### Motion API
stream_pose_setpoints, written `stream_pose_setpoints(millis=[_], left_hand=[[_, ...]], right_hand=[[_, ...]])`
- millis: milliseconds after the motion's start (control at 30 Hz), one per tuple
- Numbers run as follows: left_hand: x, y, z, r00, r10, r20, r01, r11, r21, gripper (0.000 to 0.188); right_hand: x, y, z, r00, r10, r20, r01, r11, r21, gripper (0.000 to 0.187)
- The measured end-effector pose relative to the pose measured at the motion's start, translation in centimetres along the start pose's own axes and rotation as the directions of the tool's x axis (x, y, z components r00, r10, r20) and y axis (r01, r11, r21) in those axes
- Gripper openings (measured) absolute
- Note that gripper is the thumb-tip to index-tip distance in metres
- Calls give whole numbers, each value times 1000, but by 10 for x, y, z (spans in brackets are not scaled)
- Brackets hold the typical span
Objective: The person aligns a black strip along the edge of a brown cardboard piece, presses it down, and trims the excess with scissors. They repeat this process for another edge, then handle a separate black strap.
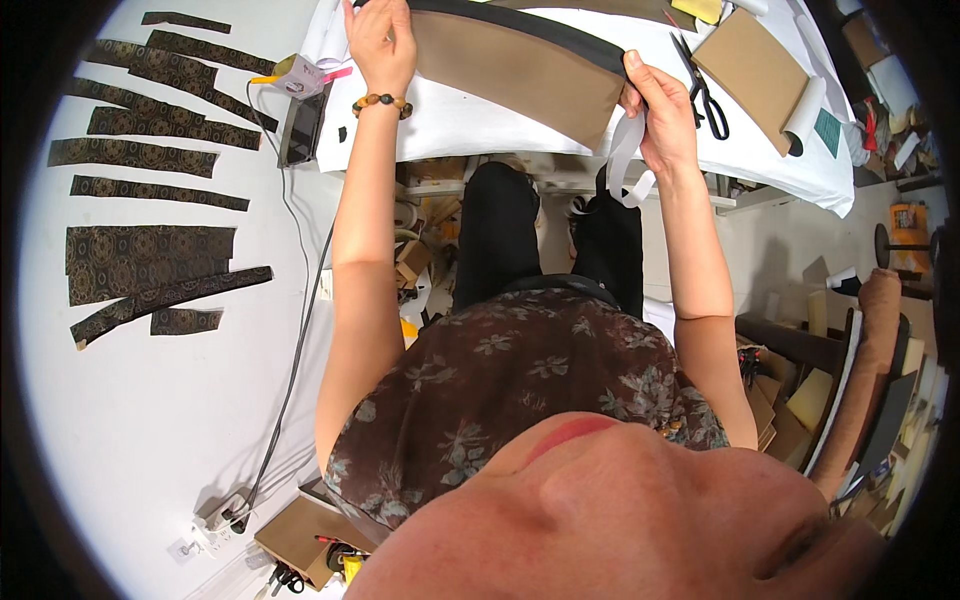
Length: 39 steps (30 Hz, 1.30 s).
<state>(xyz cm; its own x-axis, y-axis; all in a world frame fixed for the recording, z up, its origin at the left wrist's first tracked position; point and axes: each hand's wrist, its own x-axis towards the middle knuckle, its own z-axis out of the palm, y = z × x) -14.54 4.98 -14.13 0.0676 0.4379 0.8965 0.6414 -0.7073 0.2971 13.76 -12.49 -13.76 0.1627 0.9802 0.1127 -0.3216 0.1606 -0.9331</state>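
Note:
A brown fabric-like panel (520,80) with a black band (540,30) along its far edge stretches between my hands over a white-covered table. At its left end my left hand (385,45) has its fingers closed near the band, with the fingertips partly cut off by the frame's top. My right hand (662,112) pinches the panel's right corner between thumb and fingers. Out of that hand hangs a curling white strip (628,160). Black scissors (702,90) lie just right of my right hand.
On the table's right lies a brown sheet (752,72). A small pale box-like item (300,76) and a dark flat device (302,130) are at the left end. Patterned dark strips (150,150) hang on the white wall, where a cable (292,360) runs down. Cluttered rolls (868,350) stand right.

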Motion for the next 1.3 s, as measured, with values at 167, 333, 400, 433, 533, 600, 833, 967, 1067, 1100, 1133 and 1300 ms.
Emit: stream_pose_setpoints(millis=[167,333,400,433,533,600,833,967,1067,1100,1133,1300], left_hand=[[-6,39,11,993,107,56,-99,987,-126,24],[-8,78,11,978,184,93,-168,972,-164,26],[-14,88,18,977,186,106,-160,964,-213,26],[-16,94,21,975,190,112,-161,960,-230,26],[-15,111,23,966,223,132,-182,948,-262,27],[-16,120,25,961,245,128,-210,948,-238,27],[-19,155,35,925,355,138,-307,910,-280,30],[-19,173,43,905,411,108,-350,865,-360,34],[-17,172,43,884,460,82,-406,844,-349,39],[-20,165,52,875,481,54,-438,833,-338,35],[-22,159,58,864,502,25,-468,822,-326,32],[-28,148,66,883,470,2,-443,833,-331,44]], right_hand=[[2,-1,0,1000,-22,-16,22,1000,0,32],[5,-1,2,1000,-22,-16,23,999,25,31],[5,0,-2,999,-27,-25,27,1000,12,33],[5,1,-3,999,-29,-27,29,1000,11,33],[6,1,-2,999,-29,-31,29,1000,5,35],[8,1,-3,999,-35,-13,35,999,3,36],[8,3,-7,998,-35,-43,33,998,-48,38],[8,4,-11,999,-48,-10,48,997,-56,39],[2,0,-17,994,-11,108,2,997,77,35],[3,2,-19,991,-53,120,43,995,88,34],[4,3,-19,987,-96,132,83,992,98,33],[7,8,-22,982,-125,143,104,984,144,28]])
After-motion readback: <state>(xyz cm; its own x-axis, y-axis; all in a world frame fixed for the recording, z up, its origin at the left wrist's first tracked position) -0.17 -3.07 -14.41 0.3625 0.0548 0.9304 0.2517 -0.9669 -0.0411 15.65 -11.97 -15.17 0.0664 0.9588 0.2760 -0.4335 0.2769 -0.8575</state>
